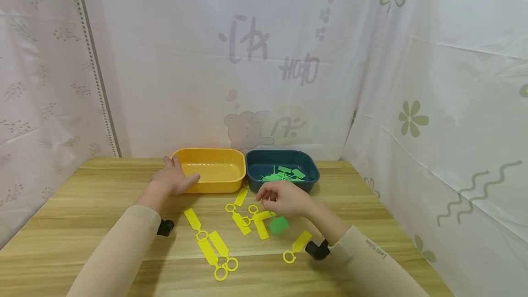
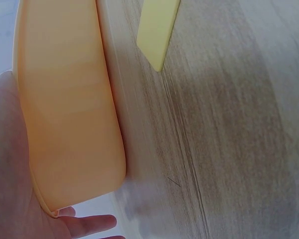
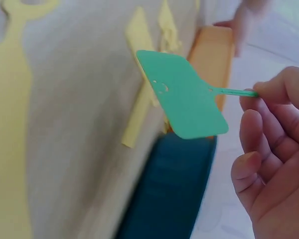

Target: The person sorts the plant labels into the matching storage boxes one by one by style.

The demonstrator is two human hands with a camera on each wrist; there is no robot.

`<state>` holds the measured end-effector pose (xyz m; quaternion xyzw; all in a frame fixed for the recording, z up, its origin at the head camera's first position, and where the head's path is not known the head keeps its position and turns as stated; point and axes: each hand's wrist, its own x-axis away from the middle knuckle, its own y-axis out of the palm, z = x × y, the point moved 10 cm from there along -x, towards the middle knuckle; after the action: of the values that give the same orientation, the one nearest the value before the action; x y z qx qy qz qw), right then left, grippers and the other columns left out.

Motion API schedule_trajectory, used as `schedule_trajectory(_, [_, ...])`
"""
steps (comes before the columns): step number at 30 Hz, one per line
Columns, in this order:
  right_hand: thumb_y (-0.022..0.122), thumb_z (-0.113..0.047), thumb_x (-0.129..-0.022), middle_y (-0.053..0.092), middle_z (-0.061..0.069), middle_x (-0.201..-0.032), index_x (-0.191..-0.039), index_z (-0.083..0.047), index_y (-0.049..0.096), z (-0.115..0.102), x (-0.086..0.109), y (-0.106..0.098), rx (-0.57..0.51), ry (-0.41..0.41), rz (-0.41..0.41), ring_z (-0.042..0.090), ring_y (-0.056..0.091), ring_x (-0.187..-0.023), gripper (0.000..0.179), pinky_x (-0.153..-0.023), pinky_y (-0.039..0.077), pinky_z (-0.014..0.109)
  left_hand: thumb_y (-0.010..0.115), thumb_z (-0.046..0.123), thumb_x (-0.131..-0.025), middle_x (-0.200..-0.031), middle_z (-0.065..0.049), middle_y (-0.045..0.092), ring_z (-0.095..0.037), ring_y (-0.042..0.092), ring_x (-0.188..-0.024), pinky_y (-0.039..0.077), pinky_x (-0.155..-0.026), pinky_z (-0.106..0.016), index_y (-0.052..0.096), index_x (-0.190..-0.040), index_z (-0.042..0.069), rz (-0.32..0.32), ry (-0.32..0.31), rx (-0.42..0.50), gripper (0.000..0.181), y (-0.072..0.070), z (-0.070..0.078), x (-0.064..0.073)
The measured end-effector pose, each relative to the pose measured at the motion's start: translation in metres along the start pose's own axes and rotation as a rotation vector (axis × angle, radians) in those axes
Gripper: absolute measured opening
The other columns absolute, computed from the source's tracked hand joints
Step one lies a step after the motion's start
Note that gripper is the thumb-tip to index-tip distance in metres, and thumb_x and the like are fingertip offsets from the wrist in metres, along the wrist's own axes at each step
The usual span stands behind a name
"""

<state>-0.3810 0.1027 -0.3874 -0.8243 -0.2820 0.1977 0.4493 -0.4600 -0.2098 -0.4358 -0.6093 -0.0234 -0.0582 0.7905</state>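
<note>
My left hand (image 1: 171, 180) rests at the left end of the yellow bin (image 1: 216, 187). Its thumb lies over the front rim, and its fingers are spread along the outer left side; the left wrist view shows straight fingertips (image 2: 92, 225) reaching past the corner. In front of the dark blue bin (image 1: 253, 162), my right hand (image 1: 286, 198) pinches a green tag (image 3: 184, 97) by its thin stem between thumb and forefinger, the flat plate hanging over the table. Several green tags (image 1: 284, 175) lie heaped inside the blue bin.
The two bins stand side by side at the back of the wooden table (image 1: 115, 187). Yellow ring tags lie scattered in front of them: a middle cluster (image 1: 241, 223), a front-left group (image 1: 208, 253) and a single tag (image 1: 302, 241) near the right wrist. A printed curtain (image 1: 165, 58) hangs behind.
</note>
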Motion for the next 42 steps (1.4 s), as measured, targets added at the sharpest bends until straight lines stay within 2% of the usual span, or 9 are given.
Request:
schedule_trajectory(6, [0.074, -0.015, -0.103, 0.078, -0.002, -0.097, -0.111, -0.017, 0.078, 0.006, 0.002, -0.039, -0.106, -0.005, 0.195, 0.011, 0.068, -0.080, 0.009, -0.073, 0.058, 0.026, 0.036, 0.074, -0.104, -0.171, -0.051, -0.001, -0.067, 0.062, -0.122, 0.054, -0.103, -0.071, -0.002, -0.166, -0.021, -0.001, -0.003, 0.005, 0.119, -0.002, 0.002, 0.003])
schedule_trajectory(11, [0.077, -0.019, -0.104, 0.078, 0.001, -0.094, -0.112, -0.013, 0.079, 0.019, 0.007, -0.069, -0.172, 0.047, 0.378, 0.015, 0.067, -0.075, 0.011, -0.066, 0.056, 0.026, 0.036, 0.073, -0.104, -0.170, -0.052, -0.002, -0.068, 0.060, -0.125, 0.053, -0.105, -0.070, -0.003, -0.165, -0.022, -0.001, -0.001, 0.006, 0.119, -0.002, 0.002, 0.003])
schedule_trajectory(15, [0.076, -0.021, -0.105, 0.079, 0.007, -0.096, -0.114, -0.012, 0.078, 0.035, 0.010, -0.084, -0.244, 0.104, 0.488, 0.019, 0.070, -0.076, 0.013, -0.068, 0.059, 0.026, 0.036, 0.073, -0.105, -0.170, -0.052, -0.003, -0.069, 0.059, -0.126, 0.052, -0.106, -0.071, -0.003, -0.165, -0.022, -0.002, -0.001, 0.012, 0.119, -0.002, 0.002, 0.002])
schedule_trajectory(20, [0.072, -0.021, -0.107, 0.080, 0.016, -0.108, -0.120, -0.007, 0.077, 0.057, 0.011, -0.096, -0.314, 0.167, 0.586, 0.018, 0.072, -0.077, 0.020, -0.068, 0.060, 0.027, 0.036, 0.073, -0.104, -0.171, -0.051, -0.004, -0.069, 0.058, -0.127, 0.051, -0.106, -0.073, -0.004, -0.165, -0.021, -0.007, -0.003, 0.013, 0.119, -0.001, 0.002, 0.002])
schedule_trajectory(24, [0.071, -0.021, -0.107, 0.079, 0.013, -0.105, -0.122, -0.003, 0.076, 0.072, 0.013, -0.104, -0.338, 0.208, 0.646, 0.025, 0.074, -0.078, 0.023, -0.059, 0.053, 0.026, 0.036, 0.073, -0.104, -0.171, -0.051, -0.004, -0.070, 0.057, -0.128, 0.050, -0.107, -0.075, -0.004, -0.165, -0.021, -0.011, -0.007, 0.015, 0.119, -0.001, 0.001, 0.002])
schedule_trajectory(29, [0.071, -0.021, -0.108, 0.078, 0.012, -0.103, -0.124, 0.000, 0.074, 0.091, 0.014, -0.110, -0.363, 0.268, 0.706, 0.038, 0.075, -0.085, 0.026, -0.056, 0.049, 0.022, 0.035, 0.074, -0.104, -0.171, -0.050, -0.004, -0.070, 0.058, -0.126, 0.050, -0.106, -0.075, -0.004, -0.166, -0.021, -0.015, -0.006, 0.013, 0.120, 0.000, 0.001, 0.002])
schedule_trajectory(34, [0.071, -0.022, -0.108, 0.080, 0.019, -0.107, -0.123, -0.002, 0.076, 0.107, 0.015, -0.115, -0.389, 0.333, 0.755, 0.031, 0.077, -0.080, 0.026, -0.062, 0.054, 0.021, 0.035, 0.074, -0.104, -0.171, -0.051, -0.004, -0.069, 0.060, -0.123, 0.051, -0.105, -0.074, -0.004, -0.165, -0.021, -0.016, -0.001, 0.016, 0.120, -0.001, 0.002, 0.002])
schedule_trajectory(38, [0.070, -0.024, -0.109, 0.079, 0.023, -0.120, -0.125, -0.005, 0.075, 0.118, 0.014, -0.115, -0.478, 0.384, 0.775, 0.018, 0.074, -0.075, 0.025, -0.061, 0.053, 0.020, 0.036, 0.073, -0.104, -0.171, -0.051, -0.004, -0.069, 0.059, -0.125, 0.051, -0.105, -0.074, -0.005, -0.165, -0.021, -0.014, -0.001, 0.019, 0.119, -0.002, 0.003, 0.002])
schedule_trajectory(42, [0.064, -0.030, -0.112, 0.072, 0.019, -0.146, -0.147, -0.007, 0.066, 0.125, 0.008, -0.107, -0.608, 0.423, 0.723, 0.006, 0.076, -0.081, 0.042, -0.063, 0.056, 0.020, 0.036, 0.073, -0.104, -0.171, -0.051, -0.004, -0.069, 0.059, -0.126, 0.051, -0.106, -0.075, -0.005, -0.165, -0.021, -0.013, -0.004, 0.020, 0.119, -0.001, 0.002, 0.003])
